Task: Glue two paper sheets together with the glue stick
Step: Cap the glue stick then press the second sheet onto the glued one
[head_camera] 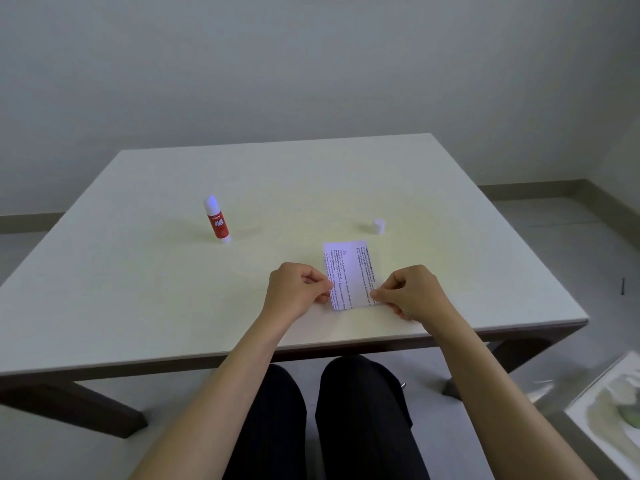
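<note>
Your left hand [298, 289] and right hand [410, 289] pinch the near side edges of the printed paper [349, 275], lying flat on the desk [138, 289]. It's light and floppy; hold the edges gently. The glue stick [217, 220] stands uncapped, far left.

person seated at a pale table [138, 271], left hand [298, 292] and right hand [410, 292] pinching opposite edges of a printed paper [349, 271], uncapped glue stick [217, 220] upright far left, white cap [378, 226] beyond the paper
</note>
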